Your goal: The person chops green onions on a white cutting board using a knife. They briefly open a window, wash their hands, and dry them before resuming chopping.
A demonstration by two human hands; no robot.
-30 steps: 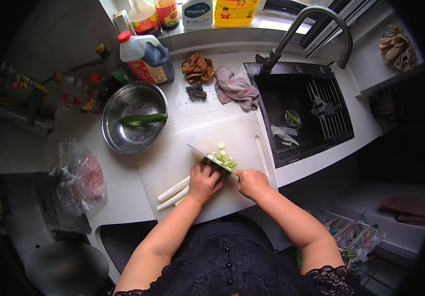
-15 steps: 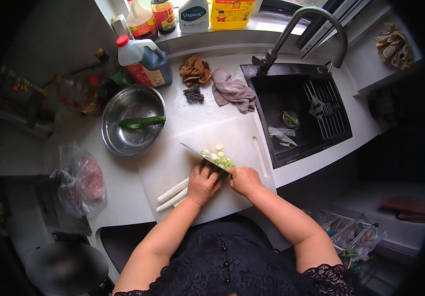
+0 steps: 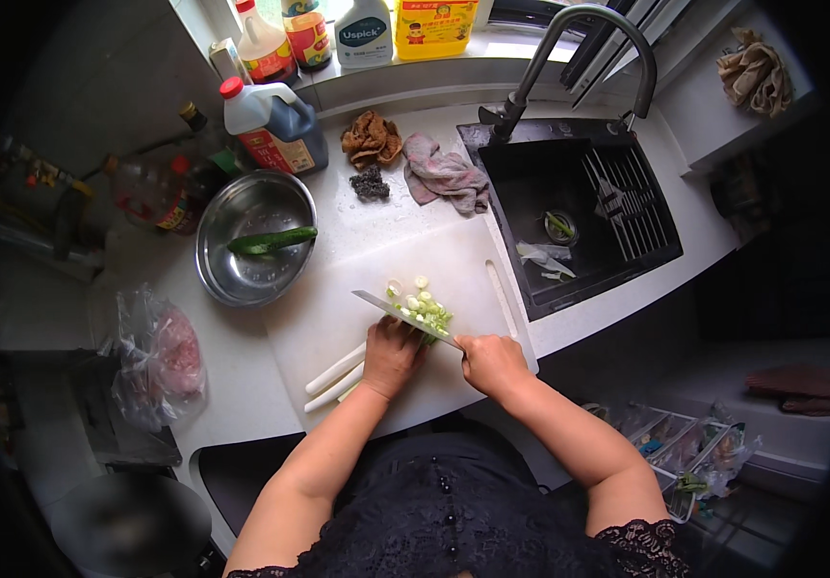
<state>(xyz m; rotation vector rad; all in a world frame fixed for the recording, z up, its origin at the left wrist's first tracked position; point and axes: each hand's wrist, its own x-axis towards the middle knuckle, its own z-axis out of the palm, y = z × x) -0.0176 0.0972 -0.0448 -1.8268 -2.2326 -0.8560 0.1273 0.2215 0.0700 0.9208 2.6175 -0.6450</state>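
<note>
My right hand [image 3: 494, 363] is closed round the handle of a kitchen knife [image 3: 398, 314]. Its blade slants up to the left across the white cutting board [image 3: 314, 313]. Close behind the blade, my left hand [image 3: 393, 358] has its fingers curled over green onions, whose held part is mostly hidden. White green onion stalks [image 3: 334, 374] stick out to the left of that hand. Beyond the blade lies a small heap of chopped white and pale green pieces [image 3: 427, 310].
A steel bowl [image 3: 206, 260] holding a green cucumber [image 3: 273, 241] stands back left. Bagged pink meat [image 3: 176, 352] lies at the left. Behind the board are a rag [image 3: 446, 175], a steel scourer [image 3: 370, 183] and a large jug [image 3: 275, 130]. The black sink [image 3: 531, 303] is at the right.
The knife and my right hand have shifted slightly to the right and nearer to me, and more of the blade shows. My left hand stays by the blade. The whole view has shifted slightly.
</note>
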